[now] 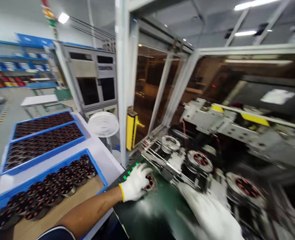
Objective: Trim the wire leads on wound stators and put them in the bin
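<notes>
The right hand (209,213) is blurred and cut off below; the left hand (134,182) hides most of a wound stator (150,182).

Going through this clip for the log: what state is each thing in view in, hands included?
Left hand: white-gloved, fingers on a wound stator.
Right hand: white-gloved, blurred, grip unclear.
Front blue tray: holding rows of stators, cardboard liner partly bare.
Rear blue trays: packed with stators.
Green indicator lights: lit.
Machine fixture stator: seated in its fixture.
</notes>
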Tool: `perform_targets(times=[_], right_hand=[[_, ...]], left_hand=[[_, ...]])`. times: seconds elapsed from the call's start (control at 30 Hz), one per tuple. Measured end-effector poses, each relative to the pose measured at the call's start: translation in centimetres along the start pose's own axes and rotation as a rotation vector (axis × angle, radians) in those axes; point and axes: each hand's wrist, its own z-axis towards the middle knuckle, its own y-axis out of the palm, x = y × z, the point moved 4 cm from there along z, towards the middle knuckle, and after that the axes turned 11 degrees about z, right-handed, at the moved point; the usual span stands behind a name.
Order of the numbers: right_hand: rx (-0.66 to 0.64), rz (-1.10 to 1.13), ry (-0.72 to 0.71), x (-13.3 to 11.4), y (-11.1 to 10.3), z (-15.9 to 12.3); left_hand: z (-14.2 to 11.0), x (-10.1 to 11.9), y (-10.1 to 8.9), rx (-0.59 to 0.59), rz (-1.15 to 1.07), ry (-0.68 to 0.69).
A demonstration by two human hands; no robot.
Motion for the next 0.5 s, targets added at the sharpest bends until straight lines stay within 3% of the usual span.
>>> perform_targets(times=[0.1, 0.2, 0.27, 0.33, 0.43, 0.5], right_hand=[[0.042, -0.027, 0.019, 0.7, -0.7, -1.6], [0.079, -0.033, 0.100, 1.9, -2.2, -3.6], [0.105, -0.043, 0.169, 2.9, -4.0, -4.4], [0.112, -0.065, 0.265, 4.2, -6.4, -4.1], [0.039, -0.101, 0.506, 6.8, -9.6, -1.4], [-0.037, -0.059, 0.623, 8.5, -10.5, 1.3]], left_hand=[[-0.1, -0.6, 2.3, -0.075, -0.012, -0.069], [-0.2, -1.2, 2.2, -0.124, -0.002, -0.084], [0.7, -1.5, -0.2, -0.071, -0.004, -0.068], [3.1, -1.3, -4.3, 0.066, -0.007, -0.026], [9.5, 0.8, -10.2, 0.218, 0.035, 0.162], [14.8, 3.1, -11.8, 0.187, 0.095, 0.329]])
